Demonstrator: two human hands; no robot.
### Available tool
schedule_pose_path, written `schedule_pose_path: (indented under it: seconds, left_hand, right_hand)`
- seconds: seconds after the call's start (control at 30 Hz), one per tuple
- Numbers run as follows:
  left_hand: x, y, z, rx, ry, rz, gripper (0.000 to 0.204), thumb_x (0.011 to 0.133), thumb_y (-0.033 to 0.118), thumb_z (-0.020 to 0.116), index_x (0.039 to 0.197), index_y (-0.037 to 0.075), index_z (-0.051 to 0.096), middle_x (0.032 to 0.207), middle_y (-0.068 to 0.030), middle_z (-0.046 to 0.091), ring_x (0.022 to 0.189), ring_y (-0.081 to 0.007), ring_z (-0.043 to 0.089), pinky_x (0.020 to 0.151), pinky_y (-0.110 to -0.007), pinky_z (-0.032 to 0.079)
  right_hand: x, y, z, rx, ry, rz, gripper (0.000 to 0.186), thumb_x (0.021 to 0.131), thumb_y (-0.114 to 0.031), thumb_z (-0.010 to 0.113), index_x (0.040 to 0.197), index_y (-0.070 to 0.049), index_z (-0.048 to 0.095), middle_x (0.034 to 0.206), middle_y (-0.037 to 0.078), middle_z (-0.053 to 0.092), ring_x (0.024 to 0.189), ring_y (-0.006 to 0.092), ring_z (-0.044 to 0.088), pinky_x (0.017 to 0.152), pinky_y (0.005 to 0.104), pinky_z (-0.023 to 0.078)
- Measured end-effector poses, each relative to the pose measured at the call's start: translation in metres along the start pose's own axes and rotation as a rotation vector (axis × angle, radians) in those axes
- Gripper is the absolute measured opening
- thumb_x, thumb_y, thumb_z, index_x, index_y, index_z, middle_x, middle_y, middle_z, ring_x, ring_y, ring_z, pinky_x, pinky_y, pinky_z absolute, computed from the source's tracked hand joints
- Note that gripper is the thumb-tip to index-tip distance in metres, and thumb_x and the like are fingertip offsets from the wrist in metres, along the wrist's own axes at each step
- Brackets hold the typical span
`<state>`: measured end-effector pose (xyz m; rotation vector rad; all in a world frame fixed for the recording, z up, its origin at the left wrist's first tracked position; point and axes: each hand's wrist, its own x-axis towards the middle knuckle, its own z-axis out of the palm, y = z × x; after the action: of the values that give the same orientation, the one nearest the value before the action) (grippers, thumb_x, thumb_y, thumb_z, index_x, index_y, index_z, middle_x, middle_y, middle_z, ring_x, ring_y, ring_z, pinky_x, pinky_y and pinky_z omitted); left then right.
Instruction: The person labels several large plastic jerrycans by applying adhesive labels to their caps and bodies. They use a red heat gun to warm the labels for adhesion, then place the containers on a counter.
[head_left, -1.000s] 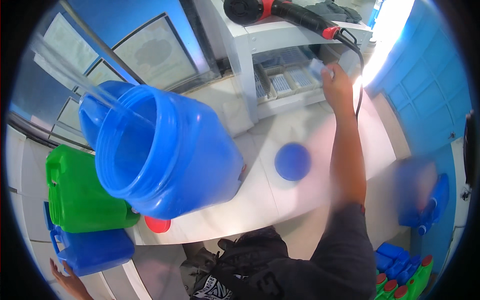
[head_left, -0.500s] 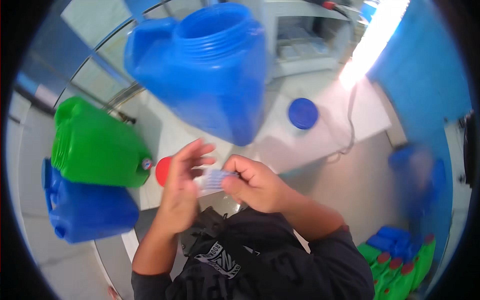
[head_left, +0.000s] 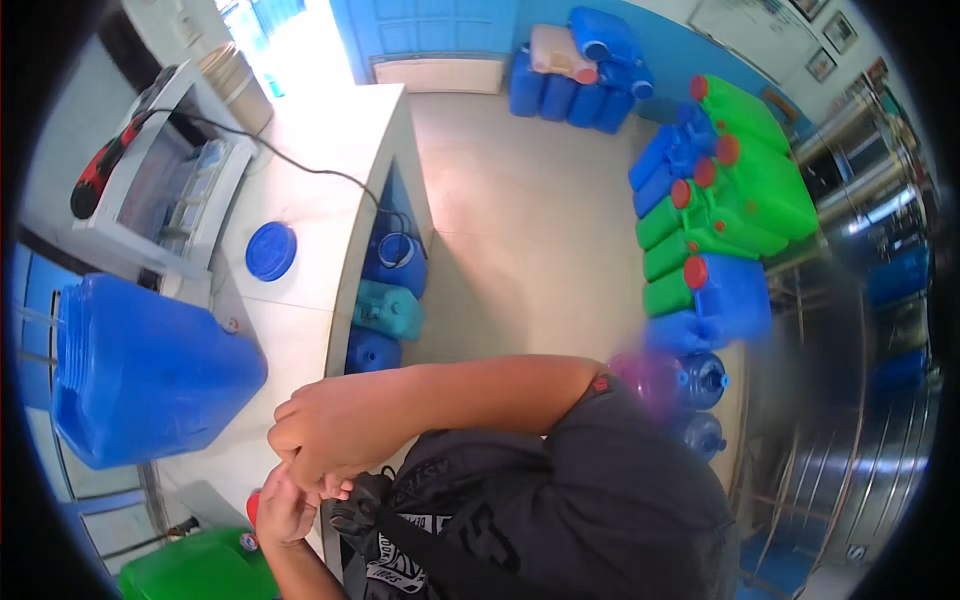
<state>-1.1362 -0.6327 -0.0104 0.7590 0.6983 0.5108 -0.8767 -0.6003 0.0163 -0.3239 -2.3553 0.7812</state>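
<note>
- We see both hands meeting low in view, by the near edge of the counter (head_left: pixel 305 130).
- Right hand (head_left: pixel 325 425): back up, fingers curled down toward the other hand.
- Left hand (head_left: pixel 286 505): below it, fingers bent, fingertips meeting the right's.
- We can't tell if either grips anything; curled fingers hide whatever is between.
- Red cap (head_left: pixel 253 506): just beside the left hand, partly hidden by it.
- Big blue container (head_left: pixel 165 370): on the counter, left of the hands, threaded neck toward the left rim of our view.
- Round blue lid (head_left: pixel 271 251): flat on the counter, apart from the container and the hands.
- Green jug (head_left: pixel 200 565): lower left, near the left hand, cut by the picture's edge.
- White shelf unit (head_left: pixel 190 245): we see it behind the container, red-and-black corded tool (head_left: pixel 105 175) on top.
- Teal container (head_left: pixel 388 310): under the counter.
</note>
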Motion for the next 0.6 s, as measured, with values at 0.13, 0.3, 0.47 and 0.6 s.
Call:
schedule_pose_path:
  seconds: [0.13, 0.3, 0.47, 0.6]
  left_hand:
    - [0.026, 0.001, 0.011, 0.229, -0.193, -0.023, 0.02, 0.081, 0.008, 0.08, 0.095, 0.001, 0.067, 0.094, -0.0113, 0.066, 0.083, -0.0218, 0.067, 0.07, -0.031, 0.055]
    - [0.043, -0.001, 0.029, 0.334, 0.189, 0.202, 0.021, 0.085, 0.009, 0.079, 0.096, 0.001, 0.063, 0.09, -0.0048, 0.067, 0.08, -0.0124, 0.063, 0.073, -0.026, 0.05]
    - [0.056, -0.014, 0.029, 0.461, 0.4, 0.568, 0.019, 0.089, 0.008, 0.077, 0.096, 0.001, 0.061, 0.087, -0.002, 0.065, 0.077, -0.0079, 0.059, 0.071, -0.022, 0.047]
    - [0.059, -0.018, 0.037, 0.466, 0.585, 0.579, 0.022, 0.093, 0.019, 0.074, 0.098, 0.003, 0.061, 0.093, -0.0032, 0.066, 0.081, -0.0082, 0.06, 0.073, -0.023, 0.049]
  right_hand:
    - [-0.033, -0.011, -0.002, -0.011, 0.072, 0.094, 0.01, 0.081, -0.02, 0.074, 0.085, -0.012, 0.069, 0.103, 0.007, 0.059, 0.104, 0.026, 0.058, 0.087, 0.0385, 0.047]
    - [-0.047, -0.015, 0.003, 0.257, 0.431, 0.349, 0.024, 0.086, -0.022, 0.075, 0.101, -0.007, 0.065, 0.112, 0.011, 0.057, 0.101, 0.0254, 0.059, 0.084, 0.0378, 0.049]
    - [-0.037, -0.005, 0.018, 0.516, 0.489, 0.56, 0.031, 0.089, -0.028, 0.074, 0.099, -0.002, 0.062, 0.096, 0.011, 0.062, 0.082, 0.0201, 0.062, 0.072, 0.0358, 0.05]
    - [-0.022, 0.014, 0.022, 0.451, 0.566, 0.57, 0.029, 0.089, -0.026, 0.073, 0.093, 0.0, 0.062, 0.087, 0.01, 0.063, 0.077, 0.0238, 0.063, 0.07, 0.0363, 0.05]
